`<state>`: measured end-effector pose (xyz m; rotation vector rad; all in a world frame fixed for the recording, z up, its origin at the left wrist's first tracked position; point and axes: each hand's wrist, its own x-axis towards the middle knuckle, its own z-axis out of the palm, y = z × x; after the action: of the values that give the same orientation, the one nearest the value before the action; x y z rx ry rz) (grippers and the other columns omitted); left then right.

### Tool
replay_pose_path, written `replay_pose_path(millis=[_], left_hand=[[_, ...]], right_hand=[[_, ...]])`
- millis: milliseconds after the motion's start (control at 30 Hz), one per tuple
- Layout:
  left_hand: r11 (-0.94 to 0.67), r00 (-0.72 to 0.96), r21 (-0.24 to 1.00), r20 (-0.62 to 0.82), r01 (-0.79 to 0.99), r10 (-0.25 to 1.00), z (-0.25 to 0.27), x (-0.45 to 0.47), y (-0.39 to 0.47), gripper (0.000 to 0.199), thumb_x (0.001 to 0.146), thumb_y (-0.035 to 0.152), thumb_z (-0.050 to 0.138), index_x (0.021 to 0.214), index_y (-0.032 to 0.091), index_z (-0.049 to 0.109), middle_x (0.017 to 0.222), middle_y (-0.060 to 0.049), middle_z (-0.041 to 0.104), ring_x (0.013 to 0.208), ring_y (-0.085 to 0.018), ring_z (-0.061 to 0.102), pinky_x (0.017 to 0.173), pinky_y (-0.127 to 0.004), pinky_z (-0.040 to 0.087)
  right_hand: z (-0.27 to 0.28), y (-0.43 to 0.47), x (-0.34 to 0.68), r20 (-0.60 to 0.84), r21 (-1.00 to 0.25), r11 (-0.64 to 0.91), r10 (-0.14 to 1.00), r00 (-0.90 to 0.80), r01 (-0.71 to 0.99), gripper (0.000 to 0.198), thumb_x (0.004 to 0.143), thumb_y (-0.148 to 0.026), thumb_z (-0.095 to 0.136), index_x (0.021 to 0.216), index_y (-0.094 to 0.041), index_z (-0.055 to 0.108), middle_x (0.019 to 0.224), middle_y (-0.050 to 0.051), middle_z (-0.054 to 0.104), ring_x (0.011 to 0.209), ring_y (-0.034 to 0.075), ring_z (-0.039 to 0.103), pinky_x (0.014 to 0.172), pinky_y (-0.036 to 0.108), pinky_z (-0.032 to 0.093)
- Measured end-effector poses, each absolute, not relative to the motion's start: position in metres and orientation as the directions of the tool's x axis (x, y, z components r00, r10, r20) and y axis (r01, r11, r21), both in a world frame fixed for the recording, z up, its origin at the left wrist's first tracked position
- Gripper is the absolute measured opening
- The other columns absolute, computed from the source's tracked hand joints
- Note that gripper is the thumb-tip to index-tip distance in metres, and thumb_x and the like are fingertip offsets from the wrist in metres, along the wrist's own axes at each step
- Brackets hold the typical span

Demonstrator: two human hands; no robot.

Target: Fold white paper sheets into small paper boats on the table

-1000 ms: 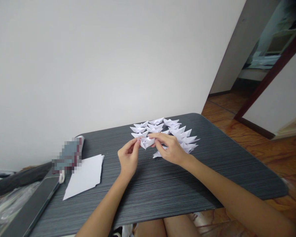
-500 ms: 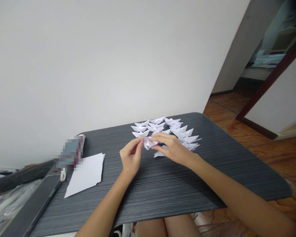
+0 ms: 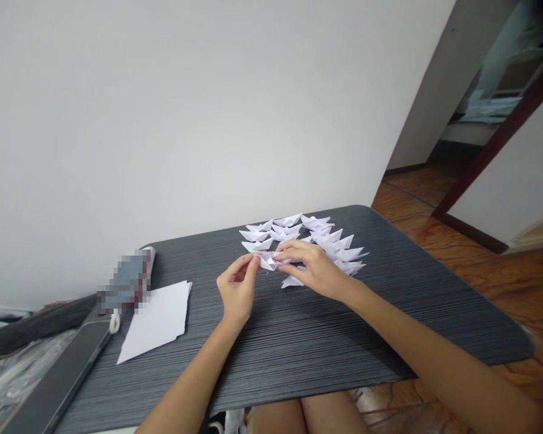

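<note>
Between my two hands is a folded white paper boat (image 3: 266,262), held just above the dark table (image 3: 271,337). My left hand (image 3: 238,286) pinches its left end between thumb and fingers. At the right end, my right hand (image 3: 314,268) grips the boat with thumb and fingertips, which hide that part of it. Several finished paper boats (image 3: 337,241) stand in rows behind and to the right of my hands. One boat (image 3: 292,281) lies just below my right hand, partly covered by it.
A stack of white paper sheets (image 3: 158,322) lies on the left of the table. Behind it is a blurred-out box-like item (image 3: 127,280), with a white cord loop (image 3: 114,322) nearby. A white wall (image 3: 208,120) borders the table's far edge.
The held boat has been pulled wider and now looks longer and flatter. My left hand has shifted slightly left, while my right hand stays nearly in place.
</note>
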<state>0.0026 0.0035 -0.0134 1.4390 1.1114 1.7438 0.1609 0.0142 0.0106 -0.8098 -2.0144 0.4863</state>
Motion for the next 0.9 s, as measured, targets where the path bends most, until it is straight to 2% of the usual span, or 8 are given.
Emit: replay_pose_path(millis=[133, 267, 367, 500, 700, 800, 900], left_hand=[[-0.435, -0.156, 0.900, 0.427, -0.022, 0.891, -0.010, 0.002, 0.005, 0.017, 0.072, 0.025, 0.058, 0.082, 0.013, 0.064, 0.086, -0.007, 0.066, 0.080, -0.017, 0.061, 0.073, -0.031, 0.052], [-0.440, 0.081, 0.897, 0.442, -0.049, 0.893, -0.001, 0.000, 0.005, 0.025, 0.067, 0.021, 0.063, 0.090, 0.014, 0.059, 0.104, -0.010, 0.060, 0.093, -0.021, 0.058, 0.082, -0.034, 0.048], [-0.412, 0.183, 0.910, 0.413, -0.043, 0.892, 0.002, -0.003, 0.006, 0.027, 0.065, 0.020, 0.065, 0.090, 0.015, 0.055, 0.102, -0.010, 0.060, 0.087, -0.019, 0.061, 0.079, -0.033, 0.050], [-0.446, 0.190, 0.890, 0.424, 0.092, 0.886, -0.001, -0.006, 0.007, 0.025, 0.066, 0.024, 0.063, 0.088, 0.014, 0.056, 0.089, -0.007, 0.064, 0.078, -0.018, 0.063, 0.073, -0.030, 0.053], [-0.564, 0.241, 0.787, 0.514, 0.249, 0.823, -0.007, -0.010, 0.005, 0.039, 0.073, 0.022, 0.057, 0.110, 0.018, 0.046, 0.097, -0.008, 0.063, 0.082, -0.017, 0.063, 0.076, -0.030, 0.051], [-0.611, 0.259, 0.684, 0.555, 0.399, 0.790, -0.005, -0.011, 0.004, 0.027, 0.075, 0.021, 0.054, 0.102, 0.018, 0.051, 0.095, -0.007, 0.063, 0.078, -0.015, 0.063, 0.074, -0.027, 0.051], [-0.642, 0.307, 0.602, 0.570, 0.475, 0.762, 0.001, -0.011, 0.002, 0.016, 0.077, 0.021, 0.050, 0.092, 0.017, 0.056, 0.102, -0.009, 0.061, 0.087, -0.017, 0.060, 0.075, -0.027, 0.050]], right_hand=[[0.011, 0.016, 0.163, 0.616, -0.608, 0.715, 0.699, -0.362, 0.345, 0.012, 0.074, -0.017, 0.057, 0.084, -0.018, 0.065, 0.092, 0.006, 0.059, 0.085, 0.015, 0.057, 0.078, 0.029, 0.046], [0.012, 0.017, 0.165, 0.628, -0.592, 0.735, 0.678, -0.383, 0.330, 0.013, 0.075, -0.016, 0.055, 0.083, -0.018, 0.065, 0.092, 0.006, 0.060, 0.085, 0.014, 0.057, 0.077, 0.029, 0.046], [0.012, 0.018, 0.167, 0.617, -0.591, 0.736, 0.676, -0.402, 0.330, 0.013, 0.076, -0.016, 0.055, 0.084, -0.018, 0.065, 0.092, 0.006, 0.060, 0.086, 0.014, 0.057, 0.078, 0.029, 0.045], [0.012, 0.018, 0.168, 0.608, -0.583, 0.739, 0.672, -0.422, 0.337, 0.014, 0.077, -0.016, 0.054, 0.084, -0.019, 0.065, 0.093, 0.006, 0.060, 0.085, 0.015, 0.057, 0.077, 0.030, 0.046], [0.013, 0.018, 0.168, 0.634, -0.542, 0.755, 0.655, -0.411, 0.368, 0.015, 0.077, -0.015, 0.053, 0.086, -0.017, 0.065, 0.093, 0.007, 0.060, 0.086, 0.015, 0.056, 0.077, 0.030, 0.046], [0.011, 0.018, 0.168, 0.638, -0.513, 0.766, 0.642, -0.425, 0.388, 0.015, 0.077, -0.014, 0.053, 0.086, -0.017, 0.064, 0.093, 0.007, 0.059, 0.087, 0.016, 0.056, 0.078, 0.030, 0.046], [0.008, 0.018, 0.167, 0.637, -0.496, 0.774, 0.632, -0.441, 0.393, 0.015, 0.077, -0.014, 0.052, 0.086, -0.017, 0.063, 0.094, 0.008, 0.057, 0.089, 0.016, 0.056, 0.079, 0.031, 0.046]])
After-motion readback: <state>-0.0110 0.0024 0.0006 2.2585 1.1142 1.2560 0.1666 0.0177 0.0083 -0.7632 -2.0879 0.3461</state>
